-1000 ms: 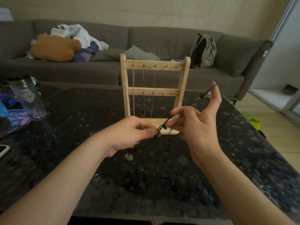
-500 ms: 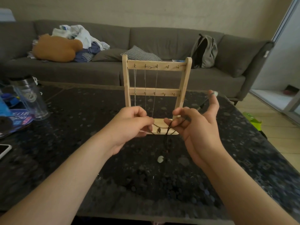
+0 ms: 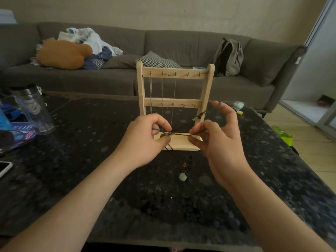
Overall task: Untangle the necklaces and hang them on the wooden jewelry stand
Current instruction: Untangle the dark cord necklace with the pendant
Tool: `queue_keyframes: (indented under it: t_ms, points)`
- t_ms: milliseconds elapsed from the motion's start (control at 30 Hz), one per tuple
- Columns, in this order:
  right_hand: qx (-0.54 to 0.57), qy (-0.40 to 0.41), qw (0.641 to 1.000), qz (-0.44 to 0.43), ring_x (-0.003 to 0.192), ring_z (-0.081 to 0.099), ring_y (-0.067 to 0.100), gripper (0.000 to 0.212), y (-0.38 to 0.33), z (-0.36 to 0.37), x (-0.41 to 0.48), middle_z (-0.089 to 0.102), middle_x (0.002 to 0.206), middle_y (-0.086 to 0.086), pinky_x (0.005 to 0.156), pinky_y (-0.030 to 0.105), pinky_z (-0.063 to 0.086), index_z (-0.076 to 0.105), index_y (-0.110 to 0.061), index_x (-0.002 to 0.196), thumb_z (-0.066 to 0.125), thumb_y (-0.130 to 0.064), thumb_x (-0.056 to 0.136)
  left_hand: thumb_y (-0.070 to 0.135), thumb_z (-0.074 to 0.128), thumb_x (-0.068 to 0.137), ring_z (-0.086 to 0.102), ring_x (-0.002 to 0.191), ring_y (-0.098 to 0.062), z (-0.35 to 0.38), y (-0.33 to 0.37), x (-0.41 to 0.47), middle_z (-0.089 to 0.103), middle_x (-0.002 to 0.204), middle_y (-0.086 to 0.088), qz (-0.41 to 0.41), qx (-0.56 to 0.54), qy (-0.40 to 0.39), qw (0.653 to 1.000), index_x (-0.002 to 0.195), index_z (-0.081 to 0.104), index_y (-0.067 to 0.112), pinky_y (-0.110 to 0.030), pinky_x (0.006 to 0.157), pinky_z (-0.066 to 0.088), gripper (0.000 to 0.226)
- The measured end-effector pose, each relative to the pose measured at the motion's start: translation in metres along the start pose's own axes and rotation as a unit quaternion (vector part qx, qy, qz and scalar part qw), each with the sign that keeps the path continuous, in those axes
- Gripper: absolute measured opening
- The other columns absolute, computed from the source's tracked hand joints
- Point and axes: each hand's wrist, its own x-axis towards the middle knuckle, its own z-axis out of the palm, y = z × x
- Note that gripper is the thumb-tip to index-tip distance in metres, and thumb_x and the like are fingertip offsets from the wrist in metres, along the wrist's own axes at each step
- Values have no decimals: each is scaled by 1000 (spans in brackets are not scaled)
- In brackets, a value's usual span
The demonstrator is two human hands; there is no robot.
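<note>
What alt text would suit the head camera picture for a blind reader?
A left hand and a right hand pinch a dark cord necklace stretched between them, in front of a wooden stand hung with thin chains on a dark table. A pale pendant shows below; a grey sofa stands behind.

Wooden jewelry stand (image 3: 174, 73) upright mid-worktop (image 3: 91, 142), sofa (image 3: 181, 44) behind, backpack (image 3: 230, 57) on the sofa to the right. Just before the stand's base, left hand (image 3: 143, 140) and right hand (image 3: 220, 139) side by side, cord (image 3: 180, 134) stretched between them, pendant (image 3: 183, 176) nearer still. Tumbler (image 3: 33, 108) and phone (image 3: 4, 168) far left.
</note>
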Motion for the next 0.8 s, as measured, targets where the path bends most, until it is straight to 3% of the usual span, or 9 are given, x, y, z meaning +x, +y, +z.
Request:
queue_keyframes:
  t_ms: [67,167,300,367,433,567,633,700,800]
  points:
    - [-4,10,1000,-9,87,75,20,52,2,2,-2,76,81,2,88,44,65,46,-40,140,52,-2,106,19,80,96,60,68,13,4,-2,1,59,68,11,16,40,25,999,109,72,32,-11,75,44,20]
    - [21,36,999,22,84,80,23,53,6,5,-4,79,81,5,69,33,64,41,-36,143,51,0,105,25,78,98,64,66,2,7,-5,1,60,62,11,38,78,55,995,108,72,34,-21,83,52,15]
    - [77,46,994,66,71,76,18,47,7,7,-3,79,81,3,52,29,52,47,-36,138,52,-2,105,39,76,98,59,63,-2,10,0,-3,55,68,19,57,148,52,986,112,76,35,-18,62,44,14]
    - [95,47,992,71,65,71,16,46,6,8,-2,78,82,3,51,29,49,50,-37,136,53,-4,105,45,74,99,62,72,-3,12,1,-4,62,78,20,59,181,27,981,121,77,35,-22,69,53,25]
    - [81,51,993,65,61,66,14,48,6,9,-2,77,81,2,52,29,48,52,-39,137,54,-4,104,44,72,101,68,87,-6,13,0,-3,73,96,14,55,191,9,980,140,68,36,-30,86,61,41]
    - [31,64,996,54,54,56,9,53,5,8,-3,74,78,0,48,26,42,51,-43,139,55,-5,103,24,76,98,68,78,-2,13,-6,-1,71,87,12,35,137,-4,990,160,45,35,-22,90,50,70]
    - [15,72,996,56,50,50,8,52,5,7,-3,73,80,2,44,24,39,51,-43,139,54,-5,104,22,78,95,69,94,-6,12,-8,0,66,104,13,33,122,6,992,161,44,33,-26,95,51,75]
    - [-10,83,995,55,53,50,8,51,5,7,-3,74,83,2,47,25,41,51,-44,140,53,-7,105,26,83,91,64,117,-15,11,-6,1,50,132,8,25,135,4,990,163,40,32,-33,103,53,84]
    - [-69,94,992,40,73,62,6,47,6,7,-3,78,79,-3,77,36,50,49,-47,141,50,-12,109,25,88,86,72,100,-12,9,-3,4,36,160,6,-28,111,-57,992,170,26,30,-36,101,58,105]
